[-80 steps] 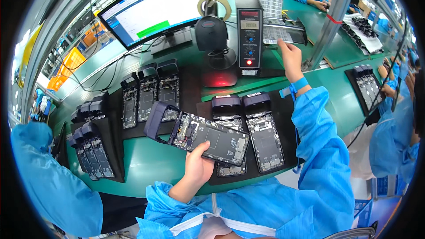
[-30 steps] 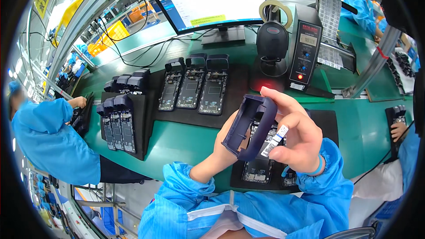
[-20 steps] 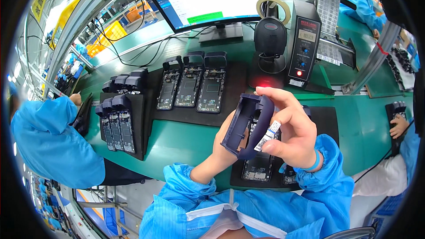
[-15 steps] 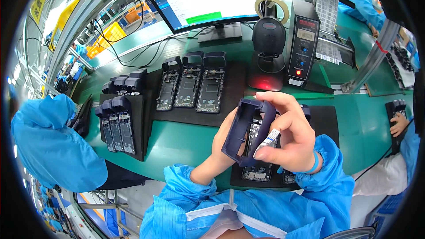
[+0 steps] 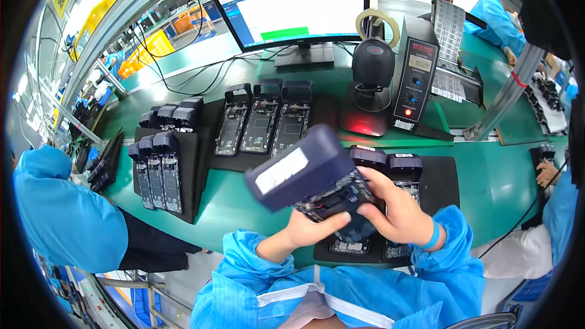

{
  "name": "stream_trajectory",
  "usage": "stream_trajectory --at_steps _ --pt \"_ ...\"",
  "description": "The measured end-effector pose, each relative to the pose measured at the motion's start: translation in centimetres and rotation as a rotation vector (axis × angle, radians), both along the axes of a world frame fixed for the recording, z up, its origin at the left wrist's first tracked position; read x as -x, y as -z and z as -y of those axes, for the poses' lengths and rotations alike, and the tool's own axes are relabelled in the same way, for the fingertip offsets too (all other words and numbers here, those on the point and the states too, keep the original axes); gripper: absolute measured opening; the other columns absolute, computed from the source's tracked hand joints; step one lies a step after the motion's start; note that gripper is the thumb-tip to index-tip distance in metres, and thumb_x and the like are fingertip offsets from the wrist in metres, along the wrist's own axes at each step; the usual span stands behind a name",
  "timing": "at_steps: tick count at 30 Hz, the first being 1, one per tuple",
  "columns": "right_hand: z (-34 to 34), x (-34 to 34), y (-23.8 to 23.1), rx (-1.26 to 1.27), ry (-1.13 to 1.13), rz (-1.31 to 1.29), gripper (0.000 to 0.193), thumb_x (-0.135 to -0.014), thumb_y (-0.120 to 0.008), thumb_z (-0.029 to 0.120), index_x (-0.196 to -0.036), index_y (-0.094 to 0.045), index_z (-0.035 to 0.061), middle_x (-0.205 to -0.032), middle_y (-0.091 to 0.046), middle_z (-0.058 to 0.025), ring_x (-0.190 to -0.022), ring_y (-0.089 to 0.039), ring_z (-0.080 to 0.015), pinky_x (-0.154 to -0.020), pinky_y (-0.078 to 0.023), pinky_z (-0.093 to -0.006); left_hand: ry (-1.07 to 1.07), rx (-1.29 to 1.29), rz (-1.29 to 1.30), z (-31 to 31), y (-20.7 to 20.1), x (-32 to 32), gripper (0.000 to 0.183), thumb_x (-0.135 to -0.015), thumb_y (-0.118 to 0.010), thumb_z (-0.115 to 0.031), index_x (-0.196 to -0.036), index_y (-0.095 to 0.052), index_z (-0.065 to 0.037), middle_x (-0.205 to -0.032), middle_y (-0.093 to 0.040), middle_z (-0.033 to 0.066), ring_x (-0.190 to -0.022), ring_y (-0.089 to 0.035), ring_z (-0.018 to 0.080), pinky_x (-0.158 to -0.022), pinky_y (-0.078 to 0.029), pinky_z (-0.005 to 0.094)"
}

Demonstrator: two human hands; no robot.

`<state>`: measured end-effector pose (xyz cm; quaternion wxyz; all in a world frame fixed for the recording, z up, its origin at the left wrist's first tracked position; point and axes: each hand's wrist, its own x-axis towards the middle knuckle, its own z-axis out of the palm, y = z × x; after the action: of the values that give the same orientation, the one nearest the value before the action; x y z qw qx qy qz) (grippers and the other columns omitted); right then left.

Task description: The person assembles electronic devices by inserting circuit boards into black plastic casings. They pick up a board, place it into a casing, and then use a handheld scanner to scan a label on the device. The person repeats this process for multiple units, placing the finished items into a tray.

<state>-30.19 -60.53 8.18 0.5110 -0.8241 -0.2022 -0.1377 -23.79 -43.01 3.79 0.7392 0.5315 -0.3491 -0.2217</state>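
The left hand [image 5: 306, 229] and right hand [image 5: 399, 212] grip the circuit-board body of a dark device [image 5: 339, 198], its hood [image 5: 318, 167] jutting left beyond the fingers, above the green counter [image 5: 225, 207] near its front edge.

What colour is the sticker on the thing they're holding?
The sticker on the dark device is mostly white, best seen in the head view.

A bright blue smock [image 5: 420, 295], faintly pinstriped, carries broad white V-shaped trim [image 5: 365, 315] and a pale vertical strip [image 5: 317, 273]. Loose sleeves [image 5: 458, 245] gather at the cuffs; a blue wristband [image 5: 434, 236] circles the right wrist.
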Motion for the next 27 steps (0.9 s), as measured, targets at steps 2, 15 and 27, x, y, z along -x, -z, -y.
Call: stream_trajectory --at_steps 2,15,27 --pt "0.5 2.0 1.2 -0.074 0.103 -0.072 0.053 -0.079 -0.058 0.009 -0.124 -0.033 -0.0059 -0.090 -0.058 -0.0183 -0.077 -0.060 -0.0218 -0.070 -0.046 -0.0292 0.124 0.039 -0.057 0.8 0.6 0.3 0.056 -0.072 -0.068 -0.011 -0.120 -0.041 0.001 -0.115 -0.049 0.0095 -0.108 -0.044 0.0186 -0.094 -0.034 0.0334" --pt "12.7 12.8 11.5 -0.426 1.049 -0.419 0.043 -0.085 -0.047 0.004 -0.126 -0.036 -0.0034 -0.086 -0.060 -0.0078 -0.074 -0.054 -0.0089 -0.068 -0.042 -0.0205 0.058 -0.408 0.332 1.3 7.0 3.1 0.076 -0.077 -0.060 -0.025 -0.133 -0.015 -0.001 -0.137 0.004 0.0279 -0.127 -0.006 0.0441 -0.102 -0.013 0.0485" --pt "11.3 11.3 11.1 -0.048 1.017 -0.539 0.044 -0.077 -0.046 -0.005 -0.120 -0.042 -0.0042 -0.092 -0.046 -0.0031 -0.084 -0.044 -0.0099 -0.074 -0.035 -0.0192 -0.279 -0.615 0.518 0.4 7.3 1.2 0.050 -0.068 -0.060 -0.007 -0.114 -0.043 0.000 -0.131 -0.023 0.0268 -0.120 -0.028 0.0399 -0.099 -0.023 0.0461"
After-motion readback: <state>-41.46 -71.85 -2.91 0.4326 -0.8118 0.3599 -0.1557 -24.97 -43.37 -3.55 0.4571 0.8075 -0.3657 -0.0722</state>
